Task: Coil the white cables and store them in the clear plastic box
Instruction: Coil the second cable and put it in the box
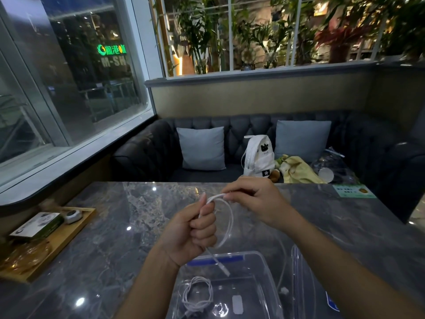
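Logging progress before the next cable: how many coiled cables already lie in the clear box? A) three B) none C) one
C: one coiled cable lies on the floor of the box; the left hand and right hand hold a second cable above it.

Letters "M-SH" beneath green Chinese characters on the outdoor sign point(112, 55)

Marble table point(115, 226): clear plastic box point(268, 282), wooden tray point(66, 236), green card point(354, 191).
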The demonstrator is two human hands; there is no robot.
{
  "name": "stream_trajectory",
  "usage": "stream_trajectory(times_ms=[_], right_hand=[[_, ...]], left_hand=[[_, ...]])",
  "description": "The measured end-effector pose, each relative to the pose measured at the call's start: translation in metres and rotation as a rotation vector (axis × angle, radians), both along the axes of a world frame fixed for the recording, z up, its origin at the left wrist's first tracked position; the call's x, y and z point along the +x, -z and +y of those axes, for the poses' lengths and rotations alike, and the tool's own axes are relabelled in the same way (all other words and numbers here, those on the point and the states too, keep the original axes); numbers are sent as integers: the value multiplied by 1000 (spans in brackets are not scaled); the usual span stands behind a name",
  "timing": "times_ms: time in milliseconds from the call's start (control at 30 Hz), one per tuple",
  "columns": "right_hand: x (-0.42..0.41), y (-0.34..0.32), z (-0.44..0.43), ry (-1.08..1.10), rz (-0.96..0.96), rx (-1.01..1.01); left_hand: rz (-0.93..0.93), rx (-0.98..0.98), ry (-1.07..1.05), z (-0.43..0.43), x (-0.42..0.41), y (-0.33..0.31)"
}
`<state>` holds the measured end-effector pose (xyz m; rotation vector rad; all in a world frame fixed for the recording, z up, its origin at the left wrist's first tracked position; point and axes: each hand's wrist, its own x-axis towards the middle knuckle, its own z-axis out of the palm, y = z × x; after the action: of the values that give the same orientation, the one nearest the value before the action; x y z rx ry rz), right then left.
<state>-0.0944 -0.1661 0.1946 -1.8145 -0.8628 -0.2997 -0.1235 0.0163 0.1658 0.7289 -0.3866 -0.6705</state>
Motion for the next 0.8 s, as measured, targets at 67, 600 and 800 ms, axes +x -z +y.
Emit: stream_trajectory(times_ms=[67, 600, 800], right_hand=[[7, 4, -6, 16, 88, 66], [25, 66, -28, 290, -46, -980], [4, 50, -20, 207, -212, -1240]], left_hand=[[22, -72, -10, 4, 1, -1], [130, -330, -280, 18, 24, 5], [180, -130, -523, 19, 30, 19]])
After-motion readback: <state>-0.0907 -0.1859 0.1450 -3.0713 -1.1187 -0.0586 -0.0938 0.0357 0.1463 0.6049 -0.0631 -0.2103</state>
